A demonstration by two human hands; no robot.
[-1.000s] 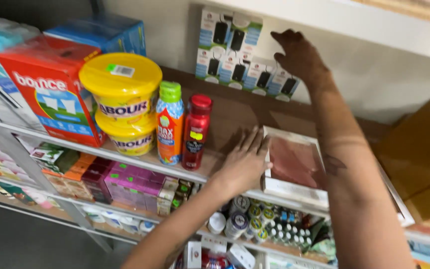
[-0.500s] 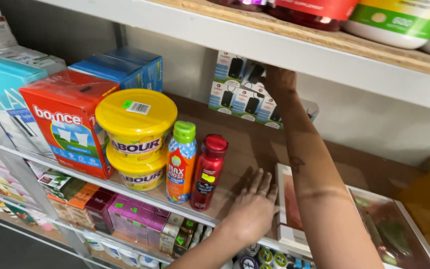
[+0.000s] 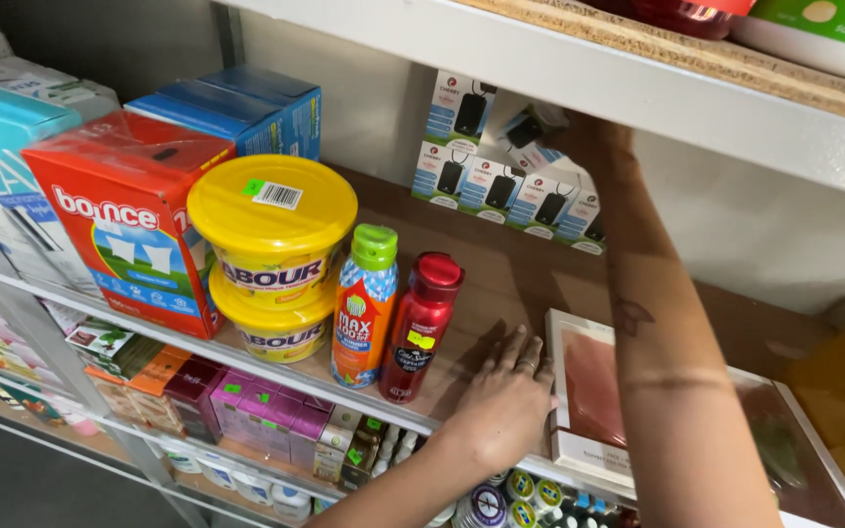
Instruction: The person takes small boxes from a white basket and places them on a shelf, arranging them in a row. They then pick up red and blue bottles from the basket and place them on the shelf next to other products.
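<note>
Brown wood runs along the shelf (image 3: 501, 264) where both my hands are. My left hand (image 3: 506, 396) lies flat and open on the board, fingers spread, gripping nothing. It sits just beside a flat white box (image 3: 589, 391) with a reddish front, touching its near edge. On its other side stands a red spray can (image 3: 421, 328), and next to that an orange bottle with a green cap (image 3: 364, 305).

My right hand (image 3: 589, 137) is way up at the back, under the white shelf above (image 3: 579, 68). It is on a small white pack (image 3: 532, 132) that tips sideways — the other small white packs (image 3: 501, 186) stand in neat rows against the wall. I cannot tell how my fingers hold it, because the upper shelf hides them.

To do this bit well, I think I should move that tipped pack slowly, so it does not knock its neighbours over. Keeping my left hand flat helps me stay steady — but it should not bump the red can.

Further left are two yellow tubs (image 3: 271, 254), one on top of the other, a red box (image 3: 124, 220) and blue boxes (image 3: 237, 112).
</note>
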